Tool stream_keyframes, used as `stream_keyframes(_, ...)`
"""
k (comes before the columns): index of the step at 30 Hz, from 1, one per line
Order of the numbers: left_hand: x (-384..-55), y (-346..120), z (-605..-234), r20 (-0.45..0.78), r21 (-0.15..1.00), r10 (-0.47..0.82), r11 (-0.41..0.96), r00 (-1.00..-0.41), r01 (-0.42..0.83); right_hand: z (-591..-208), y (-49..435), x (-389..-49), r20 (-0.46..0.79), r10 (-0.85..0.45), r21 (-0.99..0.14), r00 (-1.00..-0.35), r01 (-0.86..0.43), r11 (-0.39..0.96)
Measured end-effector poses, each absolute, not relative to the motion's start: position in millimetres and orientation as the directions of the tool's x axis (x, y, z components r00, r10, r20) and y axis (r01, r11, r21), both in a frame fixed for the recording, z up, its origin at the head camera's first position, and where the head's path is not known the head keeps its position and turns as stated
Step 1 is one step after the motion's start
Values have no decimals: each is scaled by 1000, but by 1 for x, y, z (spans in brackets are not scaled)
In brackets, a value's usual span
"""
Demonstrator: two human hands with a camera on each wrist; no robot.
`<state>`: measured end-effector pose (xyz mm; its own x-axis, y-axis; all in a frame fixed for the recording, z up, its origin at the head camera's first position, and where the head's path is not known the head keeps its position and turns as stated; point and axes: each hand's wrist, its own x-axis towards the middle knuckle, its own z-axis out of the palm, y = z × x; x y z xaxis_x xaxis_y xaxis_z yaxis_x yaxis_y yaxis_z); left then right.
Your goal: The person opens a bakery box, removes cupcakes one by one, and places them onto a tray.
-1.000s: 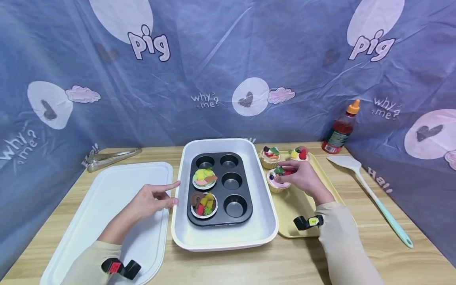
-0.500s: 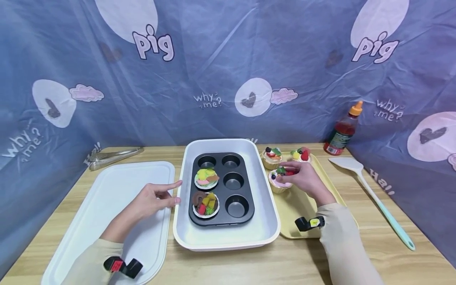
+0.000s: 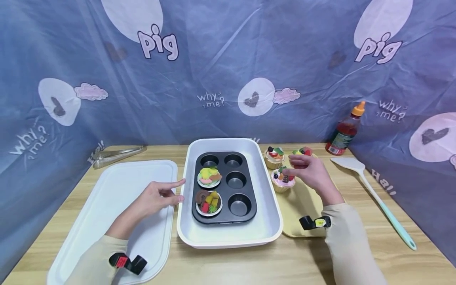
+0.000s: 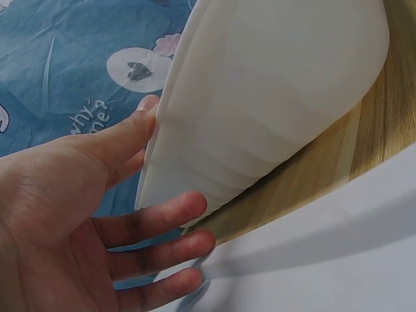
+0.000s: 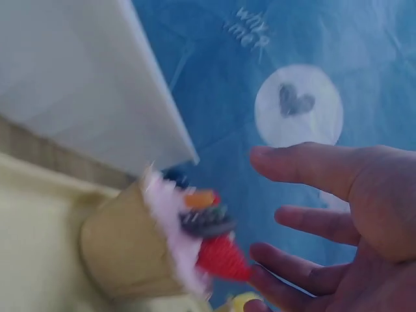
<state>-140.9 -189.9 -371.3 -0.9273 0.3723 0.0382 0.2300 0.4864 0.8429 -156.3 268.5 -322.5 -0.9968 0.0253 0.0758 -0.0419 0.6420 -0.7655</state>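
Note:
My right hand [image 3: 312, 176] hovers with spread fingers just above a pink-frosted cupcake [image 3: 279, 183] on the yellow tray [image 3: 297, 215]. In the right wrist view a gap shows between the thumb and that cupcake's berry and biscuit topping [image 5: 211, 221]. Two more cupcakes stand behind it: one with strawberry slices [image 3: 274, 155], the other partly covered by my fingers. My left hand [image 3: 153, 200] touches the left rim of a deep white pan [image 3: 276, 206] with thumb and extended fingers. Inside that pan lies a black muffin tin [image 3: 222, 220]; a green-frosted cupcake [image 3: 209, 176] and a chocolate cupcake [image 3: 209, 203] fill two left cups.
A flat white tray [image 3: 117, 194] lies at left, partly under my left forearm, with metal tongs [image 3: 117, 155] behind it. A sauce bottle [image 3: 344, 132] stands at back right. Along the right side lies a spatula [image 3: 382, 206]. A printed cloth [image 3: 221, 71] closes off the back.
My right hand lets go of the pink-frosted cupcake and rises slightly away to the right, its fingers spreading. The left hand stays at the pan's rim. The head view shifts slightly.

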Motion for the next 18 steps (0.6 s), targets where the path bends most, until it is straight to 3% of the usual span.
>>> stream_keyframes(12,-142,-184,-371,8,856,358,480,-934,192,-283,214,-143,171,-44,-732,-984,-157,663)
stream_keyframes(18,-142,-188,-370,4,840,342,509,-940,189,-278,166,-151,123,-126,-773,-984,-175,610)
